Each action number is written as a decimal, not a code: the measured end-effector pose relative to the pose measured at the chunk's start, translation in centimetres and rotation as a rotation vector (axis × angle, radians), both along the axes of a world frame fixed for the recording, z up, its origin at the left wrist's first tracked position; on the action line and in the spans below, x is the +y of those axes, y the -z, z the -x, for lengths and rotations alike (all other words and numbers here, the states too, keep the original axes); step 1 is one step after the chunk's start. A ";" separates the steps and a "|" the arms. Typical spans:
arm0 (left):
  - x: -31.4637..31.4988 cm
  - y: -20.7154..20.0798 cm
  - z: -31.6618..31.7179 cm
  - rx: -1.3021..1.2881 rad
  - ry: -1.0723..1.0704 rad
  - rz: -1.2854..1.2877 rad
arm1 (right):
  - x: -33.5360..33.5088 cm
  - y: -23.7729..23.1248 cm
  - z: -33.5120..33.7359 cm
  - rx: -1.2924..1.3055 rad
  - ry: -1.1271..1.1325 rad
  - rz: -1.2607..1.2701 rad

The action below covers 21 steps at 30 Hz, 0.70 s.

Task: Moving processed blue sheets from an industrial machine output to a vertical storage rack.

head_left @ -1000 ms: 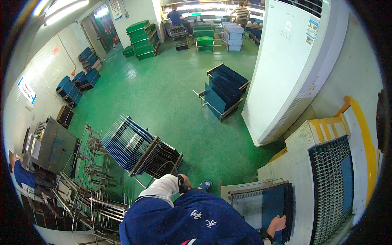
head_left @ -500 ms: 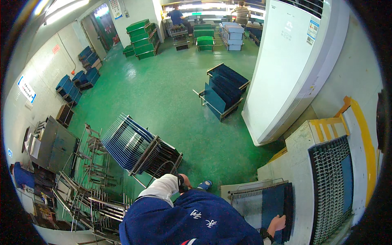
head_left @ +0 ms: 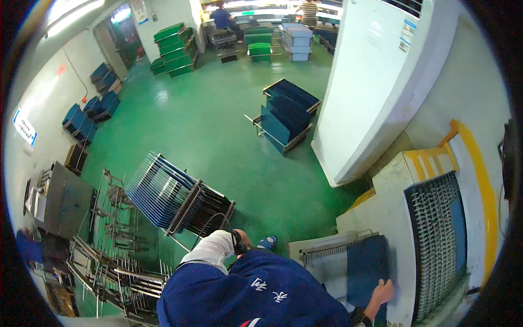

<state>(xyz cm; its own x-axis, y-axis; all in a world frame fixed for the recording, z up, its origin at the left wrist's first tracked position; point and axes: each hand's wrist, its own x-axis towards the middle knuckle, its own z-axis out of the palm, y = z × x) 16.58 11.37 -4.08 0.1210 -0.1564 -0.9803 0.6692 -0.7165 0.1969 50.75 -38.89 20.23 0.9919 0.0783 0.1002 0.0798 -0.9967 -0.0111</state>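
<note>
My right hand (head_left: 382, 292) is closed on the right edge of a flat dark blue panel (head_left: 364, 267), beside a wire-toothed rack (head_left: 327, 252) at the lower right. Part of another dark panel shows below that hand. My left arm, in a white sleeve with a black band at the wrist, reaches forward. My left hand (head_left: 244, 238) is by the wire handle of a metal rack (head_left: 184, 206) on the floor. Its fingers are hidden, so I cannot tell whether it grips anything. Blue panels stand in slots in that metal rack.
A rack of blue panels (head_left: 287, 117) stands on the floor ahead, left of a tall white cabinet unit (head_left: 365, 87). A grid-like rack (head_left: 436, 245) leans at the right. Empty metal frames (head_left: 114, 272) crowd the left. Green bins (head_left: 175, 50) and two people are farther off.
My right hand has moved slightly right with the blue panel, which shows more of its face and sits farther over the rack. The whole view has shifted a little. My left arm stays by the metal rack.
</note>
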 end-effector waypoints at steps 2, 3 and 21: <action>-0.2 -3.1 -1.7 -0.090 0.149 0.081 | -2.9 -2.2 0.2 -0.064 0.000 -0.004; -0.4 -5.5 -1.8 -0.118 0.192 0.115 | -2.4 -4.6 0.1 -0.034 0.019 -0.002; -2.9 -14.5 -2.0 -0.327 0.043 0.220 | -10.8 -6.1 -2.7 0.066 0.285 -2.220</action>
<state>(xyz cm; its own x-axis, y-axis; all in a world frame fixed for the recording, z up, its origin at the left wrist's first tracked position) 18.58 8.49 10.44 0.4101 -0.3705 -0.8334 0.5158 -0.6594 0.5470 53.45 -49.65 26.34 0.9577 -0.1794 -0.2248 -0.0671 0.6207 -0.7812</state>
